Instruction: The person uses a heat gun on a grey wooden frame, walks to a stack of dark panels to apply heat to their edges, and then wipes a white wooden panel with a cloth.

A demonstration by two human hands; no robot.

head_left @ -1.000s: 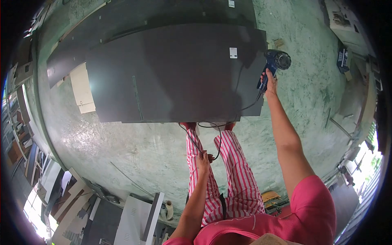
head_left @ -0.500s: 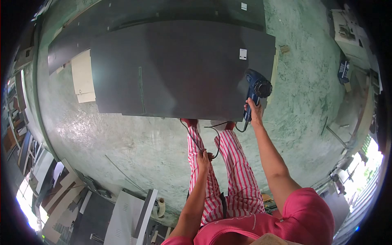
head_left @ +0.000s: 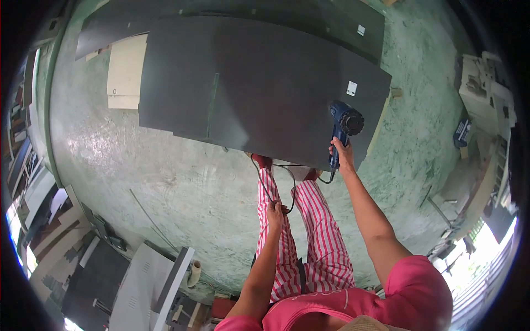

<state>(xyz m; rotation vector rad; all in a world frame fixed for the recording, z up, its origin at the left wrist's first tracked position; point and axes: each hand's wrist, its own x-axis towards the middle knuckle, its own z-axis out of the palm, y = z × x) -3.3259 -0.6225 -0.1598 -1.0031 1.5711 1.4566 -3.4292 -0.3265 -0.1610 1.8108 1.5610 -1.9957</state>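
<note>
A dark blue power tool point(head_left: 346, 120), shaped like a heat gun, is held by its handle in my right hand point(head_left: 342, 152), over the right part of a large dark panel point(head_left: 265, 83). My left hand point(head_left: 276, 211) is closed round a black cable point(head_left: 292, 187) in front of my legs; the cable hangs in a loop and runs towards the tool. The panel carries a white label point(head_left: 351, 88) near its right end and a thin greenish strip point(head_left: 213, 105) left of its middle.
Beyond the panel lies another dark sheet point(head_left: 331, 27). A cream board point(head_left: 126, 71) shows at the left. Grey metal panels point(head_left: 141, 287) stand at the lower left, and a white machine point(head_left: 477, 88) is at the right. A thin rod point(head_left: 152, 220) lies on the green floor.
The view has turned, so the panel now looks tilted, its right end lower. Both hands keep their holds on the tool and the cable.
</note>
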